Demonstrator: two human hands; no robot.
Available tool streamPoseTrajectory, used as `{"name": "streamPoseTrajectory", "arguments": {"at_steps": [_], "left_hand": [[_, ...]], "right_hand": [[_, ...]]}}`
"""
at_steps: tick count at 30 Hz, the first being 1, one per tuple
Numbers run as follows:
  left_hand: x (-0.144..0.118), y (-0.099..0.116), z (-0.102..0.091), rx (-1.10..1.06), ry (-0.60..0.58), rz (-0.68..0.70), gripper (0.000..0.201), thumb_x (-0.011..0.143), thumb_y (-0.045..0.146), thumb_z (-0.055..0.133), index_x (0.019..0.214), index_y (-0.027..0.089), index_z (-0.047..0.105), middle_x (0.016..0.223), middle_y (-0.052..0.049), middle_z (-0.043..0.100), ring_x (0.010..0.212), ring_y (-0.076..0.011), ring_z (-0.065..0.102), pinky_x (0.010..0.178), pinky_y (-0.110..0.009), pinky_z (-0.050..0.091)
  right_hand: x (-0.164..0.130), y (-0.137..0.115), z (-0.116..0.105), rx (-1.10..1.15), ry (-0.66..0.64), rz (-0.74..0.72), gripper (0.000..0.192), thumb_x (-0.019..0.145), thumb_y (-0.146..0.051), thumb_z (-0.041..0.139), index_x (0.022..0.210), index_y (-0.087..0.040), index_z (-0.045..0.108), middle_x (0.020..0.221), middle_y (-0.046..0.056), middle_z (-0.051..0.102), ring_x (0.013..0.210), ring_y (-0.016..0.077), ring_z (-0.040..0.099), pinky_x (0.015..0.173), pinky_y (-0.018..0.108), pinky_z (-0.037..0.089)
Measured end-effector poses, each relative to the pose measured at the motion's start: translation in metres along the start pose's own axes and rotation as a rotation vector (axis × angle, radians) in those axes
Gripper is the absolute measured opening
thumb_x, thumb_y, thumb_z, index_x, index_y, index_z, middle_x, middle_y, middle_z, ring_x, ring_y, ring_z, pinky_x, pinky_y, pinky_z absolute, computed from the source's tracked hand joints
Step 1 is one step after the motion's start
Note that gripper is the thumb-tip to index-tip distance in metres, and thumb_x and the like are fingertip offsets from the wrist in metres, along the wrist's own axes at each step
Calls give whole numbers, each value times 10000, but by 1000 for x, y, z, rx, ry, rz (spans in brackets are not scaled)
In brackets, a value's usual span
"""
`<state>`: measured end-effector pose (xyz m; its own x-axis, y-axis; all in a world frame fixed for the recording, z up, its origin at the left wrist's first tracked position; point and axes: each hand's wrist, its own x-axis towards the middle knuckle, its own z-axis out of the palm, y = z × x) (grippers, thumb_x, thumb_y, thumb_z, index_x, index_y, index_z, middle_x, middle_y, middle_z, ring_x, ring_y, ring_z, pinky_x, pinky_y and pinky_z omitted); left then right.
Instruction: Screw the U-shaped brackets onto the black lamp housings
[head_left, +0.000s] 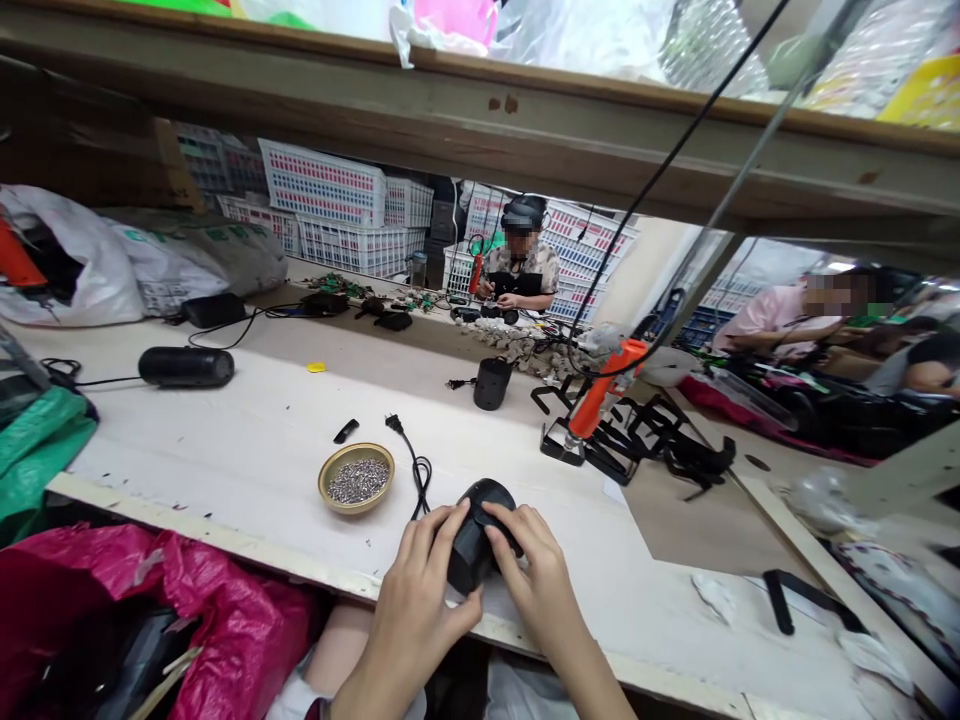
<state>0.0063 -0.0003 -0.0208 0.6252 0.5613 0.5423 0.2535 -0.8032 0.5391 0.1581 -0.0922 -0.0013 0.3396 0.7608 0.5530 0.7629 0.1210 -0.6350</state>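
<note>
At the table [255,425], the half-curled left hand [427,570] and right hand [531,550] clasp a black cylinder [466,562] near a bowl [358,508] of metal bits [360,482].

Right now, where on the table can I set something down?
The table is mostly bare left of the bowl, nearer than the lying cylinder, and between your right hand and the brackets. The brackets crowd around the orange driver, and the cord lies close past your left hand.
</note>
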Motion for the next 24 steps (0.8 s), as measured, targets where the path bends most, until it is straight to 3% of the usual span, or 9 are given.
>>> {"name": "streamPoseTrajectory", "arguments": {"at_steps": [9,15,24], "left_hand": [[3,-8,6,-163,55,-89,730,733,145,707,1420,268,492,1315,-97,574,1212,-287,569,1002,-474,574],[7,-10,6,-138,13,1,761,727,122,687,1447,269,490,1316,-90,605,1190,-286,588,1026,-488,556],[15,-3,3,-265,-24,-144,758,695,159,726,1426,228,534,1320,-101,606,1211,-288,602,1051,-494,552]], "right_hand": [[18,3,-3,58,-71,104,285,1061,-368,518,1229,-239,707,910,40,605,774,160,585,693,259,475],[34,0,-6,47,-123,94,295,1044,-370,527,1180,-207,731,878,44,611,715,158,568,664,261,469],[28,5,-8,15,-100,98,316,1052,-396,515,1179,-201,729,854,44,606,704,161,588,620,261,472]]}}
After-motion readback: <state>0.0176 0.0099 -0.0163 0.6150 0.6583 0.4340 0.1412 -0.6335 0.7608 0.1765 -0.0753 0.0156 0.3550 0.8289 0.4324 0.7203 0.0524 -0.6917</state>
